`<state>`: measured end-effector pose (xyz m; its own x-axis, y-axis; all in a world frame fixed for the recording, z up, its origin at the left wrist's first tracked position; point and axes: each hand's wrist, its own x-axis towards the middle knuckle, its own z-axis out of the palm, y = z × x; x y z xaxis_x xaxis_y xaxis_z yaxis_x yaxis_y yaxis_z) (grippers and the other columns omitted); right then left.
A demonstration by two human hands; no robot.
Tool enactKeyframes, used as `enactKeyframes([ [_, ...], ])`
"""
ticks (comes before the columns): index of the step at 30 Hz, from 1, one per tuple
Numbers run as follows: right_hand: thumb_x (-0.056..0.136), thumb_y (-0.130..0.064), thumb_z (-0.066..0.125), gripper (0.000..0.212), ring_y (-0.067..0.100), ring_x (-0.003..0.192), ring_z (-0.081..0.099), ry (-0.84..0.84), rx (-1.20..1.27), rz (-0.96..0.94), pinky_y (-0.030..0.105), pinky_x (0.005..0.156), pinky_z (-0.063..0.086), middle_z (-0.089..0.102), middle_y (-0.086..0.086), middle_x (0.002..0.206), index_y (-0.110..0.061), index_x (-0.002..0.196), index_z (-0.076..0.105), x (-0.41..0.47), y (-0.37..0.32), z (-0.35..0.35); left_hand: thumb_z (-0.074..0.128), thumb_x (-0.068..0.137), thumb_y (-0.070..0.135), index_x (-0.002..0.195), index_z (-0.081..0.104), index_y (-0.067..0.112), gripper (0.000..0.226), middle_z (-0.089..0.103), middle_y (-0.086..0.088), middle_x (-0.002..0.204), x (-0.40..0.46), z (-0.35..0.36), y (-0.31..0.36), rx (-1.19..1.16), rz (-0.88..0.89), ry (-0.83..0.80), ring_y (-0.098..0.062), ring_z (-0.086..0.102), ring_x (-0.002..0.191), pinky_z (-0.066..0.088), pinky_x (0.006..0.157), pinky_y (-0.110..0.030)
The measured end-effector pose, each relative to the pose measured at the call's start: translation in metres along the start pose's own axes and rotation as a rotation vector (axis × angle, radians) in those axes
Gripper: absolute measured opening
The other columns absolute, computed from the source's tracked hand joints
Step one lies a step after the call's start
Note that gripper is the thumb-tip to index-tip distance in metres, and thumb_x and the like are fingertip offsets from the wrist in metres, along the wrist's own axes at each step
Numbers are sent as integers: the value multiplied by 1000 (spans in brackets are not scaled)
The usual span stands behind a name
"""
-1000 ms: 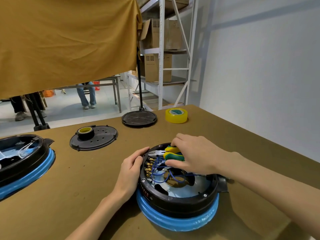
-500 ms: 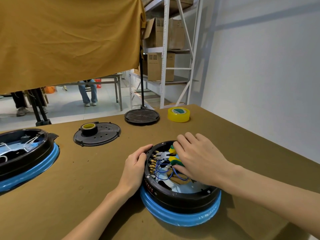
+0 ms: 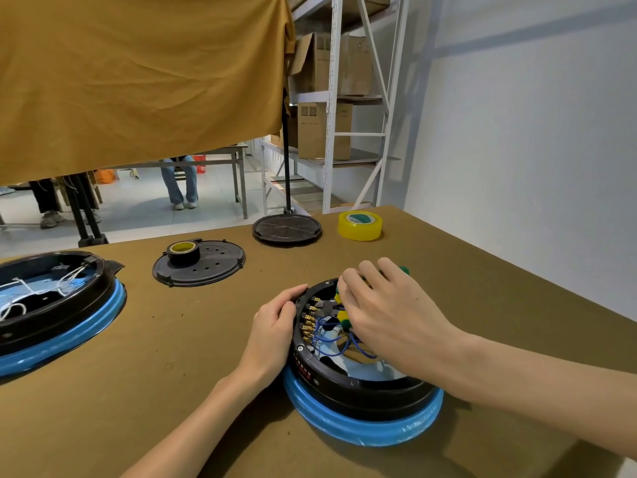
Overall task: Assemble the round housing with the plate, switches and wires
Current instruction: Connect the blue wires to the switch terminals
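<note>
round housing [image 3: 348, 384] braced for wiring
your left hand [image 3: 272, 331] cups its rim to steady it; right hand [image 3: 389, 315] grips the green-yellow pliers [image 3: 343, 319] inside.

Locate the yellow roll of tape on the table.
In the head view, the yellow tape roll lies flat at the table's far edge, right of the black round plate, near the white wall.

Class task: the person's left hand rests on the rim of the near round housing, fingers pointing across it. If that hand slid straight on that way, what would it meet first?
Probably the row of brass terminals just inside the near housing, then the blue wires. The left hand sits right beside them; depth is uncertain.
</note>
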<state>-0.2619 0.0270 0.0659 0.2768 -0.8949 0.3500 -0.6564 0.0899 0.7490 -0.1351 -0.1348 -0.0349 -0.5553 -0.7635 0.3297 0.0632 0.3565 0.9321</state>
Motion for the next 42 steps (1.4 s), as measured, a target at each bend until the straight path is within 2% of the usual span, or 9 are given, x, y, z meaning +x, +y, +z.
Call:
enactKeyframes([
  [5, 92, -1, 32, 40, 28, 78, 49, 12, -43, -31, 39, 72, 42, 55, 9, 88, -4, 101, 71, 5, -6, -6, 39, 108, 9, 134, 66, 20, 39, 71, 10, 125, 1, 0, -1, 21, -14, 16, 2, 65, 112, 50, 85, -9],
  [15, 84, -8, 58, 13, 31, 77, 54, -92, -77, 27, 40, 67, 46, 57, 14, 84, -5, 86, 70, 7, -23, -12, 41, 108, 12, 139, 64, 22, 40, 65, 7, 138, -1, 0, -1, 12, -43, 20, -3, 59, 127, 47, 106, -22],
  [21, 82, 1, 37, 30, 32, 77, 50, -91, -158, -18, 40, 63, 44, 54, 17, 84, -4, 83, 67, 3, -26, -11, 41, 108, 12, 141, 62, 21, 40, 63, 7, 141, -2, 2, 1, 30, -55, 29, -4, 56, 131, 45, 111, -26],
  [26, 82, 2, 43, 26, 31, 78, 52, -92, -157, -72, 39, 61, 46, 56, 16, 88, -6, 83, 68, -1, -23, -6, 40, 108, 11, 142, 61, 19, 41, 63, 6, 142, -3, 3, 4, 43, -51, 32, -5, 55, 132, 43, 112, -25],
  [30, 81, -2, 56, 13, 30, 77, 52, -61, -112, -87, 37, 60, 42, 56, 15, 89, -7, 82, 68, -2, -18, -1, 39, 108, 12, 143, 60, 19, 41, 62, 6, 142, -4, 2, 4, 55, -49, 23, -2, 55, 130, 43, 102, -11],
  [34, 87, -1, 50, 21, 28, 76, 48, 5, -73, -3, 37, 63, 30, 55, 11, 86, -4, 92, 69, -2, -14, 4, 39, 109, 15, 144, 59, 20, 41, 62, 7, 140, -4, 0, 5, 47, -54, -1, 1, 57, 126, 45, 93, -4],
  [36, 90, -15, 60, 18, 27, 76, 47, -16, -24, 61, 37, 65, 32, 54, 10, 87, -2, 101, 68, -2, -10, 5, 39, 109, 15, 143, 59, 20, 40, 64, 8, 138, -4, -1, 7, 45, -54, -7, 0, 59, 124, 48, 93, -8],
  [38, 90, -39, 69, 41, 27, 78, 48, -29, 53, 130, 38, 67, 38, 56, 10, 90, -3, 108, 65, -4, -2, 8, 40, 109, 14, 141, 62, 20, 40, 66, 7, 135, -4, -2, 9, 34, -59, -7, -1, 62, 121, 50, 91, -10],
  [42, 90, -67, 56, 59, 20, 88, 53, -84, 414, 381, 35, 73, 46, 58, 0, 102, -17, 120, 64, -1, 25, 13, 50, 104, 11, 133, 67, 20, 35, 72, 8, 121, 0, -2, 16, -7, -121, 7, 6, 68, 99, 52, 74, -10],
])
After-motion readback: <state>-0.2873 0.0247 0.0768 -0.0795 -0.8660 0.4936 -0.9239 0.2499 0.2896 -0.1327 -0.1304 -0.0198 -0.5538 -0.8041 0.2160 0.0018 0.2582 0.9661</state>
